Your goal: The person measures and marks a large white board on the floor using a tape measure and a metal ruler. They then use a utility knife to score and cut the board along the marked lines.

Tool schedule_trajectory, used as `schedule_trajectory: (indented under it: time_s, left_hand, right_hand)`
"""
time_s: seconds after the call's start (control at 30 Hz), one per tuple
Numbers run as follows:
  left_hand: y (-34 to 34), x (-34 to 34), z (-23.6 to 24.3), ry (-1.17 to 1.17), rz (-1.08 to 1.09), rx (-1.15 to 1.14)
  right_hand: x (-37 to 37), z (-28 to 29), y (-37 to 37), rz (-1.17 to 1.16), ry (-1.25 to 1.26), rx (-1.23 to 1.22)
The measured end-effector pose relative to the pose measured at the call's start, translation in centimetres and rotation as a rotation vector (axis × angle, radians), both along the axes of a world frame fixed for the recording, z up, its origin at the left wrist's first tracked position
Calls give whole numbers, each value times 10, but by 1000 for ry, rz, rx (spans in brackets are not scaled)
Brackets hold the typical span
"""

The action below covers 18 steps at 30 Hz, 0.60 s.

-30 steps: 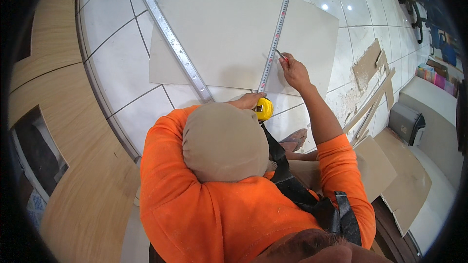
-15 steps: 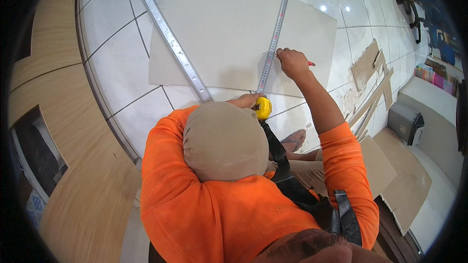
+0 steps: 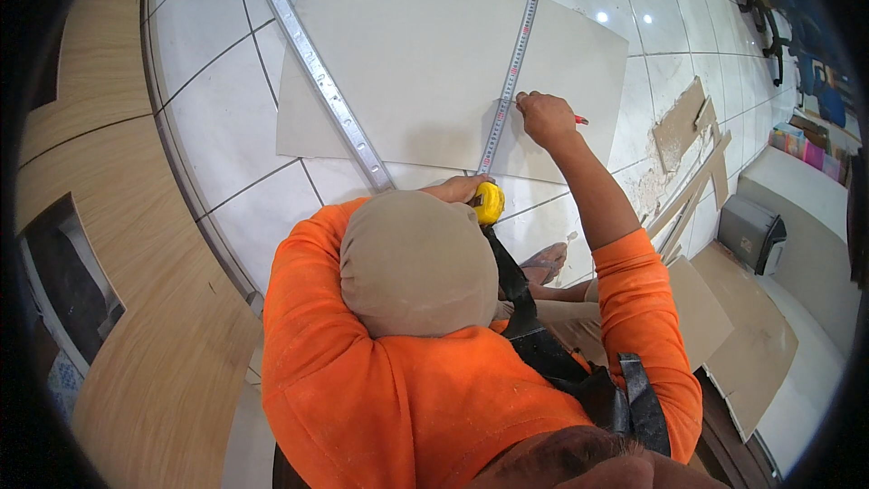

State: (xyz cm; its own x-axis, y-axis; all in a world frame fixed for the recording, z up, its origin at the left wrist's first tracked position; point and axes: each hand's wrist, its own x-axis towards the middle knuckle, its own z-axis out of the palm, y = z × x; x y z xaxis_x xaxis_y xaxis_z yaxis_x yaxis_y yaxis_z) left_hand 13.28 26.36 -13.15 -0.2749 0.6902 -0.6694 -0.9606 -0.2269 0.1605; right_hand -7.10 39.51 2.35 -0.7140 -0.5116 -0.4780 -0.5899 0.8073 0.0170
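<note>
A pale board (image 3: 389, 54) lies on the floor, a yellow tape measure's blade (image 3: 523, 36) stretched across it from near edge to far edge. My left hand (image 3: 462, 186), partly hidden by the tan cap, grips the tape's yellow case (image 3: 490, 204) at the board's near edge. My right hand (image 3: 546, 118) is closed on a slim red tool (image 3: 578, 119) beside the blade, just right of it, about midway along. A long perforated metal bar (image 3: 317, 72) lies diagonally over the board's left part.
A wooden cabinet front (image 3: 118, 299) with cut-outs runs along the left. Board offcuts (image 3: 679, 127) and dust lie on the tiles (image 3: 204, 163) at right. A grey case (image 3: 751, 231), larger sheets (image 3: 751, 353) and colourful boxes (image 3: 806, 147) stand or lie farther right. My sandalled foot (image 3: 543, 263) is below the board.
Since a second ago my right hand has turned over, knuckles up, and shifted slightly up along the tape, so the tool's red end now points right. My left hand stays on the case.
</note>
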Motion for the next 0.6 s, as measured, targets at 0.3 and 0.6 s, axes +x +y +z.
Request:
schedule_trajectory:
  time_s: [0.3, 0.6]
  left_hand:
    - [-12, -26, 70, 583, -375, -484]
    - [-81, -56, 128, 1555, -739, -946]
  right_hand:
    - [1, 7, -19, 13, 45, 48]
    - [5, -3, 1, -40, 13, -27]
